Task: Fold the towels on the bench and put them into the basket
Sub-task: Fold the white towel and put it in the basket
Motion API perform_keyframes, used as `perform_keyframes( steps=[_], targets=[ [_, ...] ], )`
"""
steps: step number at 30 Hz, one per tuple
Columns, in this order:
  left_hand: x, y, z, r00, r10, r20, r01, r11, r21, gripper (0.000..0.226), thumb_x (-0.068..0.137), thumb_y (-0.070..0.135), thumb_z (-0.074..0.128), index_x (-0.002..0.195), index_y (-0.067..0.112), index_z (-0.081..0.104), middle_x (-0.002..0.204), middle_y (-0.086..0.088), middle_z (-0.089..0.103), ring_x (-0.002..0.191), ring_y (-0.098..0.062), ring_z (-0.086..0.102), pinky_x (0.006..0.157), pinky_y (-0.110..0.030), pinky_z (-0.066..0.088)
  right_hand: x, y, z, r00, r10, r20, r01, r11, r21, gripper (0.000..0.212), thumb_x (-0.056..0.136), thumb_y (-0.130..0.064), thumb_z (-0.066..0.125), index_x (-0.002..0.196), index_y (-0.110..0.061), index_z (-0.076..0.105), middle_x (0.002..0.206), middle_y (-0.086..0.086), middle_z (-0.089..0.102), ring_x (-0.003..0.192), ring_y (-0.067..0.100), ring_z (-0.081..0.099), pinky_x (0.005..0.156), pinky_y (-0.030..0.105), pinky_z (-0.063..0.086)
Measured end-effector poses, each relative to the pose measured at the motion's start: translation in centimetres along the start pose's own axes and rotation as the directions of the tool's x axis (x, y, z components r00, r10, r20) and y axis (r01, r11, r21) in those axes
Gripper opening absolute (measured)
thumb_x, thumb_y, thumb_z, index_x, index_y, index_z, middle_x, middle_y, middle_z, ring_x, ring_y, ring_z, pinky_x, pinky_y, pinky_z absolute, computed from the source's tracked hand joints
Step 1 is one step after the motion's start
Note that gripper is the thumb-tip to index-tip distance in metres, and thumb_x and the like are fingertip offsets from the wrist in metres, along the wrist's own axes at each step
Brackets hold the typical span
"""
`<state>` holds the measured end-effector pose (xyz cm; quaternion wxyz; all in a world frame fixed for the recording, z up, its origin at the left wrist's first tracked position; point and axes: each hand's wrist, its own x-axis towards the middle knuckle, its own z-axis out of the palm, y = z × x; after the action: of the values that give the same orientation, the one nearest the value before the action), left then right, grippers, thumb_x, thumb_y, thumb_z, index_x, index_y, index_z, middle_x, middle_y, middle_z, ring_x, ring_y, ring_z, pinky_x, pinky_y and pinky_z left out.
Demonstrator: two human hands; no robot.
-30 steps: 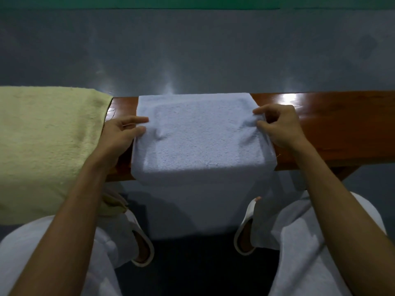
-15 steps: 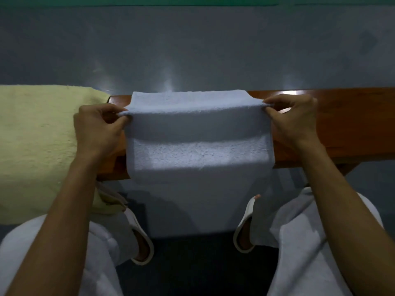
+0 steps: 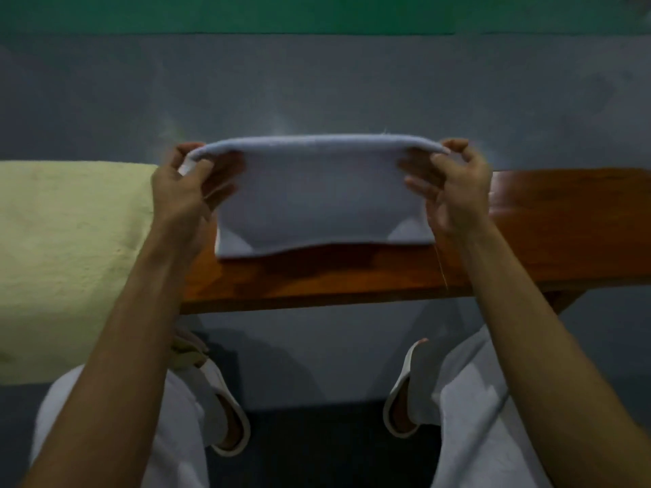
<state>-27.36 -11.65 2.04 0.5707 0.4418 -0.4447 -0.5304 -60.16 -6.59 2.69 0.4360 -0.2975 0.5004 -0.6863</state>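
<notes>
Blue towel (image 3: 317, 191) is in the air between your two hands, over the desk (image 3: 563, 223), folded edge on top, doubled layers hanging down. Left hand (image 3: 183, 195) pinches the top left corner, right hand (image 3: 454, 195) pinches the top right corner. On each, thumb and forefinger clamp the fold and the other fingers (image 3: 422, 186) sit loosely spread against the cloth below the pinch. Towel is stretched fairly taut between the two pinches, top edge slightly bowed. Bottom edge hangs level with the desk top, about mid-depth; touching or just above it, can't tell from this angle. A paler layer peeks out at both bottom corners, so the layers aren't perfectly matched. Step in hand, my read: mid-fold on this towel, one fold in, the next being set up. Next move likely calls for you to lay it down on the desk and bring one end over the other, or drop the top edge forward to halve it again. Either way keep both pinches even so the corners meet, and square up the peeking layer first. Yellow towel (image 3: 70, 258) lies draped over the desk's left end, just beside your left wrist; it looks unfolded, so it's waiting. Basket not in view, so you'll need to find it before placing. Task looks early: no towel confirmed in the basket.
</notes>
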Motion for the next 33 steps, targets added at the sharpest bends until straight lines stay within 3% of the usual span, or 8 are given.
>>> perform_keyframes(
  steps=[4, 8, 12, 15, 18, 21, 27, 33],
  targets=[
    [-1.2, 2.9, -1.1, 0.992, -0.041, 0.118, 0.068, 0.97, -0.232, 0.017, 0.098, 0.012, 0.054, 0.095, 0.019, 0.069, 0.109, -0.009, 0.075, 0.118, -0.032, 0.068, 0.081, -0.025, 0.057, -1.1, -2.6, -1.7, 0.987, -0.127, 0.103, 0.118, 0.989, 0.094, 0.005, 0.102, -0.013, 0.06, 0.101, -0.008, 0.06, 0.102, 0.017, 0.075, 0.102, 0.039, 0.073, 0.095, 0.051, 0.058],
    [-2.6, 0.5, -3.0, 0.968, -0.25, -0.023, 0.251, 0.962, 0.105, 0.021, 0.087, 0.028, 0.078, 0.096, 0.011, 0.071, 0.1, -0.01, 0.075, 0.097, -0.03, 0.072, 0.07, -0.027, 0.06, -2.3, -1.1, -3.8, 1.0, 0.02, 0.011, -0.017, 0.975, -0.223, 0.02, 0.083, -0.015, 0.081, 0.076, -0.012, 0.063, 0.074, 0.002, 0.073, 0.071, 0.02, 0.074, 0.069, 0.036, 0.064],
    [-4.9, -2.5, -4.2, 0.887, -0.454, -0.082, 0.414, 0.706, 0.574, 0.029, 0.079, 0.012, 0.085, 0.098, -0.001, 0.067, 0.099, -0.028, 0.074, 0.06, -0.02, 0.075, 0.049, -0.022, 0.052, -3.0, 0.3, -5.6, 0.886, 0.461, -0.042, -0.356, 0.62, -0.699, 0.025, 0.08, -0.01, 0.084, 0.091, 0.004, 0.067, 0.093, 0.012, 0.075, 0.067, 0.021, 0.076, 0.058, 0.025, 0.06],
    [-5.7, -3.0, -4.4, 0.894, -0.431, -0.124, 0.385, 0.596, 0.704, 0.037, 0.083, 0.016, 0.085, 0.105, -0.003, 0.062, 0.094, -0.02, 0.075, 0.055, -0.019, 0.074, 0.052, -0.029, 0.053, -3.1, 0.8, -6.2, 0.83, 0.549, -0.099, -0.373, 0.415, -0.83, 0.031, 0.08, -0.018, 0.086, 0.096, 0.002, 0.069, 0.097, 0.01, 0.073, 0.069, 0.021, 0.074, 0.056, 0.025, 0.057],
    [-5.4, -2.6, -5.4, 0.918, -0.37, -0.146, 0.33, 0.505, 0.797, 0.049, 0.082, 0.037, 0.086, 0.11, 0.01, 0.057, 0.094, -0.013, 0.072, 0.06, -0.026, 0.074, 0.052, -0.034, 0.055, -3.0, 0.7, -6.0, 0.852, 0.509, -0.124, -0.325, 0.328, -0.887, 0.037, 0.082, -0.03, 0.085, 0.093, 0.001, 0.07, 0.092, 0.011, 0.072, 0.07, 0.022, 0.071, 0.058, 0.028, 0.056],
    [-4.9, -2.8, -6.1, 0.979, -0.116, -0.168, 0.196, 0.303, 0.933, 0.054, 0.084, 0.057, 0.077, 0.113, 0.016, 0.056, 0.103, -0.006, 0.068, 0.09, -0.034, 0.068, 0.076, -0.042, 0.053, -2.8, 0.9, -5.6, 0.92, 0.35, -0.175, -0.261, 0.217, -0.941, 0.038, 0.082, -0.041, 0.084, 0.081, -0.005, 0.07, 0.081, 0.01, 0.071, 0.071, 0.024, 0.07, 0.066, 0.037, 0.06],
    [-2.8, -5.1, -2.2, 0.994, 0.041, -0.1, 0.075, 0.402, 0.913, 0.055, 0.093, 0.058, 0.058, 0.125, 0.013, 0.057, 0.122, -0.012, 0.066, 0.11, -0.035, 0.063, 0.095, -0.053, 0.054, -1.5, 3.2, -1.6, 0.992, -0.128, -0.018, 0.008, 0.203, -0.979, 0.027, 0.092, -0.041, 0.074, 0.095, -0.015, 0.067, 0.089, -0.001, 0.065, 0.08, 0.014, 0.059, 0.06, 0.022, 0.038],
    [0.0, -5.7, -1.1, 0.963, 0.018, -0.268, 0.229, 0.465, 0.855, 0.041, 0.09, 0.037, 0.071, 0.113, 0.003, 0.064, 0.116, -0.016, 0.069, 0.11, -0.037, 0.063, 0.093, -0.043, 0.051, 2.6, 5.5, 0.1, 0.997, -0.083, 0.002, 0.016, 0.165, -0.986, 0.042, 0.082, -0.032, 0.08, 0.114, -0.012, 0.062, 0.115, 0.009, 0.065, 0.105, 0.029, 0.063, 0.083, 0.036, 0.052]
  ],
)
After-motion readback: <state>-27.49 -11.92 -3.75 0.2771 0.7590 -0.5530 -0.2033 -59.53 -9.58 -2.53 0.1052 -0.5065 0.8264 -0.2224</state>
